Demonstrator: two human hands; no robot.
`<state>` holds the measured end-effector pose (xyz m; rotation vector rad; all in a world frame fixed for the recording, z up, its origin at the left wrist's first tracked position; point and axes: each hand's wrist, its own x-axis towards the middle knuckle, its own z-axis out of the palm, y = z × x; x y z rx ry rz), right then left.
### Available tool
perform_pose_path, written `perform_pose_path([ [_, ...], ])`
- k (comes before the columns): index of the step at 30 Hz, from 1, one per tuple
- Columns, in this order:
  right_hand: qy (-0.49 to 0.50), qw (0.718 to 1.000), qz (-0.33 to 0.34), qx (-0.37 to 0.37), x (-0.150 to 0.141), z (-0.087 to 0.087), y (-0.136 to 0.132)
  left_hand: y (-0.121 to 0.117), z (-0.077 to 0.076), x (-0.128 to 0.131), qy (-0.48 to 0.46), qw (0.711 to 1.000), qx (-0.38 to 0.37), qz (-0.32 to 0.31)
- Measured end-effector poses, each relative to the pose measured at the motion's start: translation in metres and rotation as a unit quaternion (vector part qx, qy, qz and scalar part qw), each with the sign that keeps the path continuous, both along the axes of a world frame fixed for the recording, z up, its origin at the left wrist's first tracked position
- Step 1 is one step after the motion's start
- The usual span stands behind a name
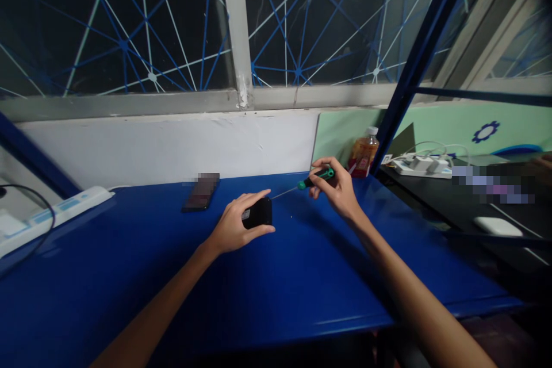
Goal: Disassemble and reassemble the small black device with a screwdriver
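Note:
My left hand (235,224) grips a small black box-like device (257,214) on the blue table (276,293), fingers wrapped round its top and bottom. My right hand (338,187) pinches a screwdriver with a green and black handle (317,177). Its thin metal shaft runs left, and the tip meets the right upper edge of the black device. A tiny pale speck, perhaps a screw (291,217), lies on the table just right of the device.
A dark phone (200,191) lies flat near the wall at the back. A white power strip (56,213) with a black cable sits at the left. A bottle of amber liquid (363,152) stands at the back right. Beyond it, a black table carries a power strip with chargers (420,165) and a white object (491,225).

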<state>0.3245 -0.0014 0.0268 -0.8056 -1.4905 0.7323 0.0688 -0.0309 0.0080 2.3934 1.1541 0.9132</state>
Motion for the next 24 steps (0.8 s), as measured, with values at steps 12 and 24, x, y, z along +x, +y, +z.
perform_pose_path([
  [12, -0.015, 1.000, 0.006, 0.010, 0.0006, -0.0028, 0.0003, 0.0013, -0.0007, -0.0005, -0.003, 1.000, 0.005, 0.001],
  [24, -0.029, 0.999, -0.031, 0.001, -0.0012, -0.0045, 0.0001, 0.0011, -0.0013, -0.0010, 0.004, 1.000, 0.008, 0.005],
])
